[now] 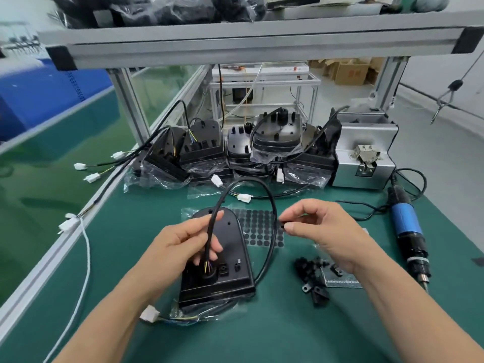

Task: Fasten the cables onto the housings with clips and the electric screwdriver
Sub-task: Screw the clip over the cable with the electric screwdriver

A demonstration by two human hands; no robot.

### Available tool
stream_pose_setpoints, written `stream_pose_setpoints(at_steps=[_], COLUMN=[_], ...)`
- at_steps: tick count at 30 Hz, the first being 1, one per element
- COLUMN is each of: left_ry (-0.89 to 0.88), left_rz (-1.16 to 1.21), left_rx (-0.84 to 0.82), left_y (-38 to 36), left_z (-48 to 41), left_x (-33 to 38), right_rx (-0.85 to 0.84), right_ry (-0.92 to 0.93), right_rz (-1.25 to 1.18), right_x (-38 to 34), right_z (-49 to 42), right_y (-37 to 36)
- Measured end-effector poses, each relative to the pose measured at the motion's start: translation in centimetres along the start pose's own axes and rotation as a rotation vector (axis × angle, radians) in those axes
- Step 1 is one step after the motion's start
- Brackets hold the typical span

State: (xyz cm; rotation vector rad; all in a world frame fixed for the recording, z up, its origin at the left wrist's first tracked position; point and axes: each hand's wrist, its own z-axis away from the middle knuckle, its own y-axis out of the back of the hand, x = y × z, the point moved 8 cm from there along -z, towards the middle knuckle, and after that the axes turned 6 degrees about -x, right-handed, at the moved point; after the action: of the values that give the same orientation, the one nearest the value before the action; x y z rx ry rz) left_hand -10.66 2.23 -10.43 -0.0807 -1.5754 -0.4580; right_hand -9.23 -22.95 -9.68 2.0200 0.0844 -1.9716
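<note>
Looping up from the black housing on the green desk, the cable is pinched between thumb and fingers of the left hand. A small black clip is pinched by the right hand just beside the cable. Spare clips and the electric screwdriver are laid to the right.

2 bare forearms reached in from the bottom edge, angled toward each other. The left hand pinched a black cable between thumb and curled fingers. The right hand, fingers curled, pinched a small black clip between thumb and forefinger.
</note>
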Motion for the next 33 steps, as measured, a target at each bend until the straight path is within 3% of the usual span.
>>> stream_pose_setpoints(at_steps=[4,8,15,20,25,28,30,33], left_ry=[-0.013,-0.047,0.001,0.128,0.111,0.078,0.048,-0.005], left_rz=[-0.041,0.023,0.055,0.282,0.333,0.383,0.360,0.157], left_rx=[-0.017,0.033,0.040,0.003,0.024,0.073,0.096,0.118], left_y=[0.2,0.6,1.1,1.2,1.7,1.5,1.2,1.3], left_z=[-0.1,0.0,0.8,0.8,1.2,1.2,1.2,1.2], left_x=[0.8,1.3,0.9,-0.3,-0.5,-0.7,-0.5,0.0], right_rx=[-0.125,-0.226,-0.140,-0.201,-0.254,-0.104,-0.033,-0.063], right_ry=[0.071,0.100,0.234,0.287,0.318,0.263,0.227,0.182], right_rz=[-0.194,-0.163,0.071,0.145,0.180,0.126,0.080,0.017], right_x=[-2.9,-3.7,-4.3,-4.9,-5.5,-4.8,-4.2,-3.1], right_z=[-0.3,-1.3,-2.7,-3.0,-3.0,-3.4,-3.4,-3.0], right_y=[-4.9,-9.9,-11.4,-11.8,-12.1,-11.0,-10.7,-11.0])
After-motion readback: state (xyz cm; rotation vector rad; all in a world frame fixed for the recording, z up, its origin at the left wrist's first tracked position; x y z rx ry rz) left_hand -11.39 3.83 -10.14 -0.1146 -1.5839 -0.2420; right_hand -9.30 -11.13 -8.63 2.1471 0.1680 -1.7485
